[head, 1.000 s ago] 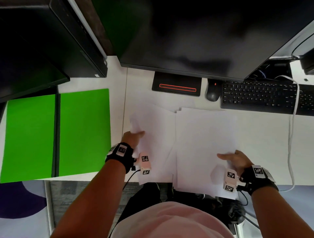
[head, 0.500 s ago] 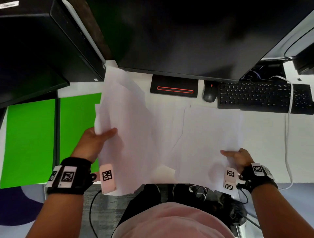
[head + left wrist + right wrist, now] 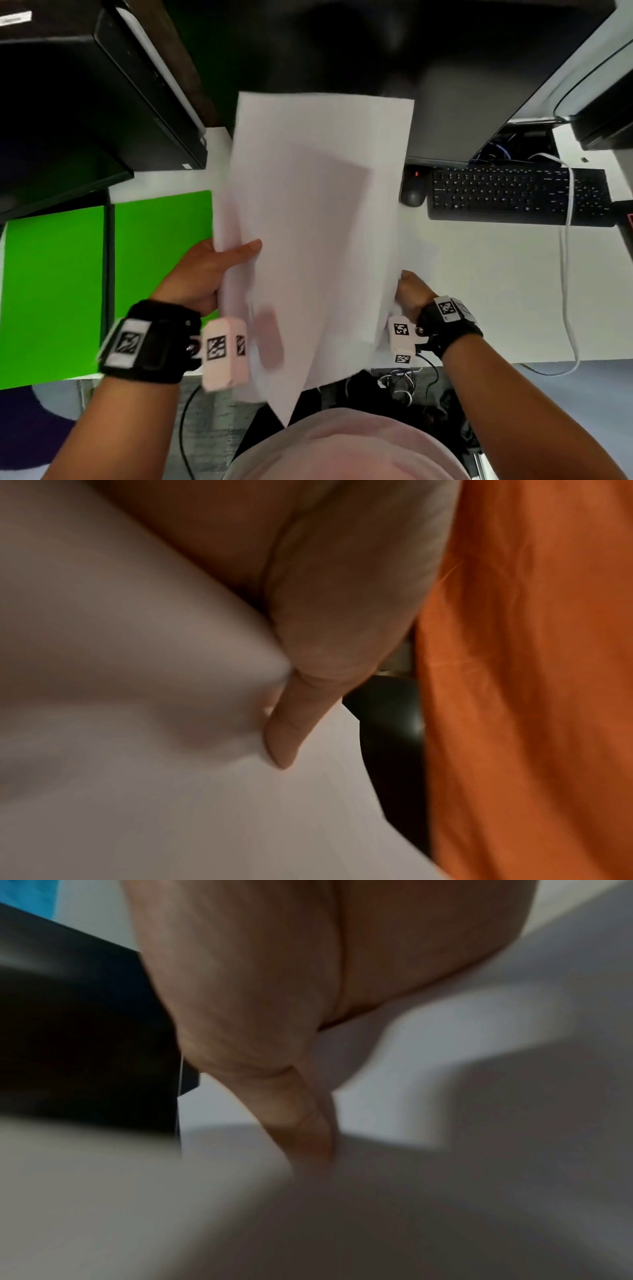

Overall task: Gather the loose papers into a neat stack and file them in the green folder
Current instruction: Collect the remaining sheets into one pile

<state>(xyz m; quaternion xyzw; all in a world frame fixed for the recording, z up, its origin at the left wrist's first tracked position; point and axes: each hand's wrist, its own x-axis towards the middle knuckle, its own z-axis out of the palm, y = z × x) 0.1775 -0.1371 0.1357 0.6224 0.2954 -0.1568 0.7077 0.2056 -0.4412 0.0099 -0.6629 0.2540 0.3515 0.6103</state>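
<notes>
A bunch of white papers (image 3: pixel 308 222) stands raised over the desk middle, edges uneven. My left hand (image 3: pixel 219 263) grips its left edge, thumb on the front sheet; the left wrist view shows that thumb (image 3: pixel 291 723) pressed on the papers (image 3: pixel 137 750). My right hand (image 3: pixel 409 291) holds the right lower edge, mostly hidden behind the sheets; in the right wrist view its fingers (image 3: pixel 308 1123) lie against blurred papers (image 3: pixel 445 1177). The green folder (image 3: pixel 102 284) lies open flat at the left of the desk.
A black monitor (image 3: pixel 376 68) stands behind the papers. A black keyboard (image 3: pixel 513 195) and mouse (image 3: pixel 412 195) lie at the back right, with a white cable (image 3: pixel 568 274) running to the desk's front edge. A black computer case (image 3: pixel 85 102) sits back left.
The sheets spread on the desk have been lifted and brought together upright. My left hand swung right with its papers; my right hand rose with the other pile.
</notes>
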